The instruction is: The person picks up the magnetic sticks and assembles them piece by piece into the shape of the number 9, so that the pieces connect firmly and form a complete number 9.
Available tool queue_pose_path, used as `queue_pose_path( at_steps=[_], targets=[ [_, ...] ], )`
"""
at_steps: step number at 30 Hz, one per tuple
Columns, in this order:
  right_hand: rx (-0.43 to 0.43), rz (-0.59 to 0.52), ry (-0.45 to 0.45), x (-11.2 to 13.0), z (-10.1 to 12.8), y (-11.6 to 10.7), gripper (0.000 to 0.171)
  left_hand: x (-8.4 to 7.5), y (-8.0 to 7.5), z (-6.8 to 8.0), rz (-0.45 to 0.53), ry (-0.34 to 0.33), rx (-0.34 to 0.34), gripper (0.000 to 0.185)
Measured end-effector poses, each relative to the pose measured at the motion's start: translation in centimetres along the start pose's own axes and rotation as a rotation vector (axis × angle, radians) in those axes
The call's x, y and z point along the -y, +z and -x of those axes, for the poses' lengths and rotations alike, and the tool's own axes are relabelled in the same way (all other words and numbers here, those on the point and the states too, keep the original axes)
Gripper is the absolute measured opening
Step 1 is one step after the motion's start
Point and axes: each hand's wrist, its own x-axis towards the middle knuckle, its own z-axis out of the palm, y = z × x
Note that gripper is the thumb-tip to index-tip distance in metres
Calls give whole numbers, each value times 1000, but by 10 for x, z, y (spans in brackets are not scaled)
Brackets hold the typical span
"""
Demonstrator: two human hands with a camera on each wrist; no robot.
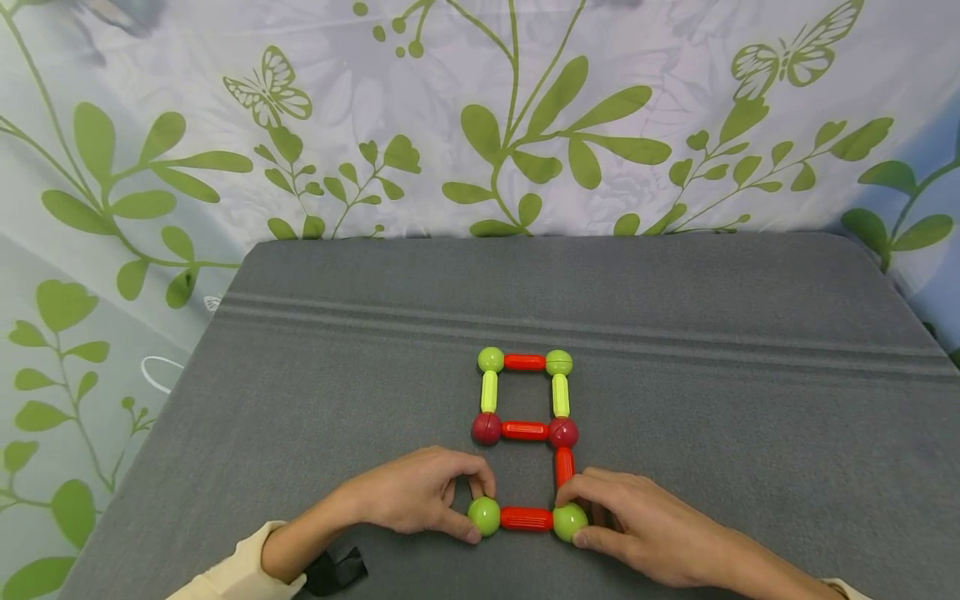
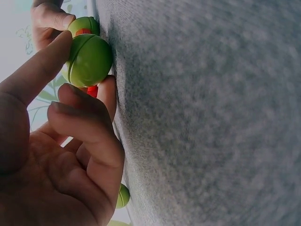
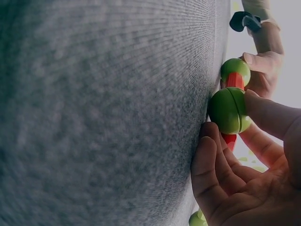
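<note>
A flat frame of balls and short rods lies on the grey surface. At its near left corner, my left hand [image 1: 423, 493] holds a green ball [image 1: 484, 516] between thumb and fingers. My right hand [image 1: 648, 527] pinches another green ball [image 1: 570, 522] at the near right corner. A red rod [image 1: 527, 519] joins these two balls. From the right ball a second red rod [image 1: 565, 467] runs up to a dark red ball [image 1: 563, 432], its near end hidden by my fingers. The left wrist view shows my left thumb against its green ball [image 2: 90, 60].
Beyond my hands, a square has two dark red balls below, two green balls [image 1: 491, 360] above, red rods across and yellow-green rods [image 1: 489, 392] at the sides. A leaf-patterned cloth [image 1: 420, 117] hangs behind the grey surface [image 1: 300, 383]. A black strap [image 1: 336, 572] sits by my left wrist.
</note>
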Motion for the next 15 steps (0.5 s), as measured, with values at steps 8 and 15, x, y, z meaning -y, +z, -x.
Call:
queue_pose_path(
  at_steps=[8,15],
  targets=[
    [9,-1,24,1,0,0,15,1,1,0,9,-4,-1,28],
    [2,-10,7,0,-1,0,14,1,1,0,21,-4,0,27]
  ],
)
